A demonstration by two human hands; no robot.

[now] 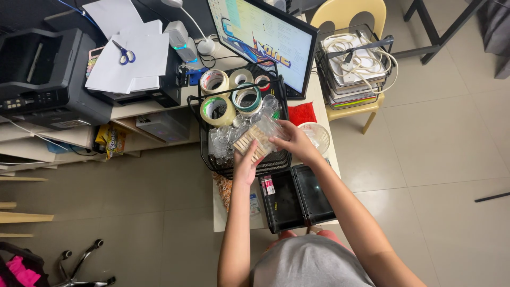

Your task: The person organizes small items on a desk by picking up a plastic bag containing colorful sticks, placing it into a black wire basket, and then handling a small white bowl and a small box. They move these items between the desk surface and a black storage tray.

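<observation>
Both hands, left (245,166) and right (294,141), pinch a clear packet of wooden sticks (256,142) over the black wire basket (204,139).

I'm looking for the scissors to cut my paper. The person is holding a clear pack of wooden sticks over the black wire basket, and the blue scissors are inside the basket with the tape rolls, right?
Not quite. The head view shows the blue scissors lying on the white paper atop the printer, not in the black wire basket. The rest holds: both hands, left hand and right hand, hold the clear pack of wooden sticks over it, near the tape rolls.
</observation>
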